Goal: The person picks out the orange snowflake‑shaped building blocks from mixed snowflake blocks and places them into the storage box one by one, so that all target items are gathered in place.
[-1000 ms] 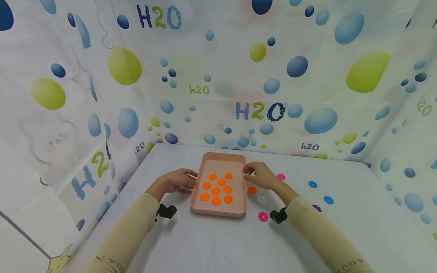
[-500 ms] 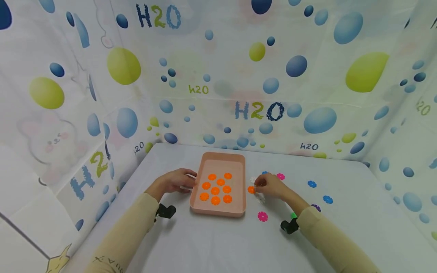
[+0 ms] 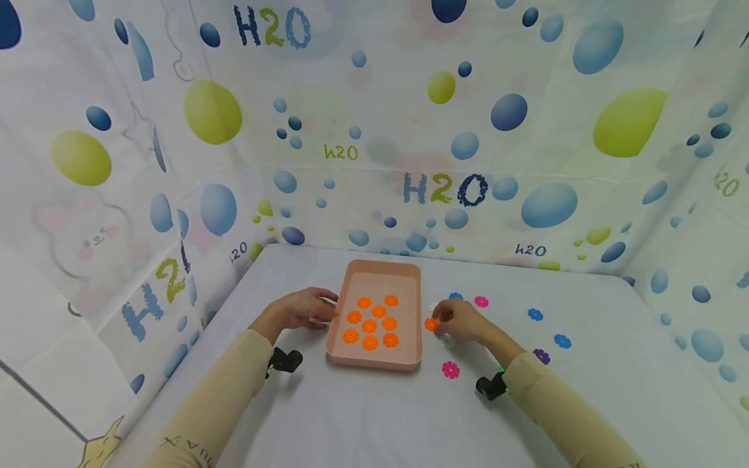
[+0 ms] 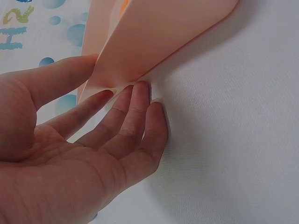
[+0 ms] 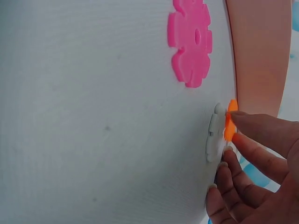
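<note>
A peach-coloured tray (image 3: 380, 359) holds several orange flower-shaped plastic pieces (image 3: 369, 326). Beside its left wall is my left hand (image 3: 304, 308), with thumb and relaxed fingers against the outside of the tray wall (image 4: 159, 35). Just right of the tray, my right hand (image 3: 462, 320) pinches an orange flower-shaped piece (image 5: 230, 126) between thumb and forefinger, low at the tabletop. The other right-hand fingers curl down close to the cloth. Next to that piece lies a white flower piece (image 5: 214, 133), partly behind the hand in the head view.
Loose flower pieces lie right of the tray: pink ones (image 3: 450, 370) (image 3: 481, 301), blue ones (image 3: 535, 314) (image 3: 563, 341), and a purple one (image 3: 541, 356). A green bit shows by the right sleeve (image 3: 538, 383). Patterned cloth (image 3: 374, 130) hangs behind the white table (image 3: 351, 422).
My right hand has moved from the tray's right rim down and right to the orange piece on the table, then stayed almost still. The left hand and tray have not moved.
</note>
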The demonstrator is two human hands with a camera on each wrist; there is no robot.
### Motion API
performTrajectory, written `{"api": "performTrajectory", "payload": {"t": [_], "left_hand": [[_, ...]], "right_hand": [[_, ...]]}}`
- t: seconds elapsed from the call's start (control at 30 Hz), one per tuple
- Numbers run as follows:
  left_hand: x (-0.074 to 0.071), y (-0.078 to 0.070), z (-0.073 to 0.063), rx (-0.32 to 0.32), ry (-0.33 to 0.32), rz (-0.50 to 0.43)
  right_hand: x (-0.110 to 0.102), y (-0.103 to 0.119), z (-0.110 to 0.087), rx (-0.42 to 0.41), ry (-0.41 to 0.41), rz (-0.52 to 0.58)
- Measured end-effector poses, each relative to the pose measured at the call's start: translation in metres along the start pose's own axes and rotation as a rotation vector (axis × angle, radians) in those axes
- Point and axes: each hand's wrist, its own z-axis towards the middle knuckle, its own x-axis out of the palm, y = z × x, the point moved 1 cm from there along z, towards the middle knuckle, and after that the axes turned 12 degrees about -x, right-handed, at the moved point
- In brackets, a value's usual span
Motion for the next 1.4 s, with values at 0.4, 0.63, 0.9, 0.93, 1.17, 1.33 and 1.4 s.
{"api": "performTrajectory", "payload": {"t": [0.4,0.63,0.9,0.93,1.17,1.33,1.4], "left_hand": [[0.001,0.0,-0.002,-0.001,0.0,-0.001],[0.001,0.0,-0.001,-0.003,0.01,-0.013],[0.0,0.0,-0.001,-0.001,0.003,-0.009],[0.0,0.0,0.0,-0.001,0.002,-0.01],[0.0,0.001,-0.003,-0.001,0.001,-0.025],[0.0,0.0,-0.004,0.002,0.014,-0.021],[0.0,-0.001,-0.004,0.002,0.015,-0.014]], "right_hand": [[0.0,0.001,0.003,0.07,0.016,0.018],[0.0,0.002,0.005,0.047,0.023,0.017],[-0.002,0.005,0.005,0.047,0.048,0.025],[-0.002,0.006,0.005,0.047,0.048,0.029],[-0.004,0.007,0.003,0.051,0.003,0.031],[-0.007,0.004,0.003,0.052,-0.019,0.041],[-0.011,0.005,0.003,0.021,-0.021,0.061]]}}
